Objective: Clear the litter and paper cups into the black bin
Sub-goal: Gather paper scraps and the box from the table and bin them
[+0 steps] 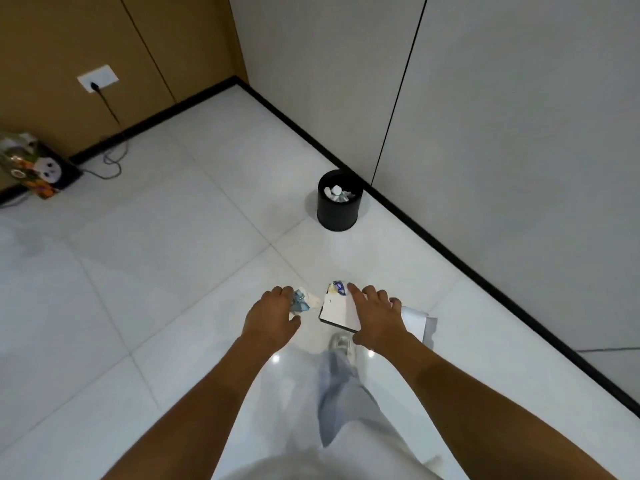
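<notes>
Head view looks down on a white tiled floor (pixel 145 271) in a room corner. The left hand (pixel 272 315) has its fingers curled round a crumpled blue-and-white wrapper (pixel 300 301). The right hand (pixel 375 315) spreads its fingers over a flat white carton (pixel 337 311) with a blue print at its far end, gripping it; a white sheet (pixel 417 322) shows just past that hand, and whether the hand holds it too I cannot tell. Both hands are out in front, above the floor, with the bin (pixel 337 209) well ahead of them by the wall. The bin stands upright, with white scraps (pixel 338 194) inside. A colourful bag (pixel 31 168) sits far left, near a wall socket (pixel 98 79) with a cable (pixel 112 161).
</notes>
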Tool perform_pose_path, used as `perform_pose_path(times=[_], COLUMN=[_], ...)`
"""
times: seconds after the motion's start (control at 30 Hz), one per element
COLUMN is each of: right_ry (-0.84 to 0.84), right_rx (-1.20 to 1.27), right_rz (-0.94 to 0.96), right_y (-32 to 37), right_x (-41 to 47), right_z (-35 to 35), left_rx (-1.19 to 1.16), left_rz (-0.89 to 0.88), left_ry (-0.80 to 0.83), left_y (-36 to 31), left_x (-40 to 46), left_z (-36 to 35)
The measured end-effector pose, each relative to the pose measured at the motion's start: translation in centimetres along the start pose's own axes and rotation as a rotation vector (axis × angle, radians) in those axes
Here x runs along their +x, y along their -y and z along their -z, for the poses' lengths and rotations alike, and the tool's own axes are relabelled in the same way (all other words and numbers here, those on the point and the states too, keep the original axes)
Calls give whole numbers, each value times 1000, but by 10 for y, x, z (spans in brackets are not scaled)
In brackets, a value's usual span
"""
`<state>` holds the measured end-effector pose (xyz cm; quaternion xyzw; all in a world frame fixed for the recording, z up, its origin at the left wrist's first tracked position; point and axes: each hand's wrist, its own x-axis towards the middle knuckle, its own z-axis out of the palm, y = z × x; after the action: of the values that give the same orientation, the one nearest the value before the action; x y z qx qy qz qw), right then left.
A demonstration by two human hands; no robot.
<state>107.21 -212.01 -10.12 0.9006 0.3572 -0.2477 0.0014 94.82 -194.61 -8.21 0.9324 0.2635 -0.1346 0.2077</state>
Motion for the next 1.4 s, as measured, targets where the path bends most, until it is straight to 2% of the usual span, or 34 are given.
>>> perform_pose_path(times=[0.33,0.93,1.13,1.4], right_ry=[13,69,108,162], right_rx=[-29,-34,32,77], right_rz=[-36,-135,-147,-135], right_y=[-80,-140,-168,-221], right_x=[175,471,537,635], right_z=[119,237,235,164], left_rx=[-24,37,67,20], left_rz=[-5,-44,-23,73], left_ry=[12,103,143,184], left_y=[-62,-69,-69,-51], left_x=[199,541,616,712], left_z=[71,152,140,38])
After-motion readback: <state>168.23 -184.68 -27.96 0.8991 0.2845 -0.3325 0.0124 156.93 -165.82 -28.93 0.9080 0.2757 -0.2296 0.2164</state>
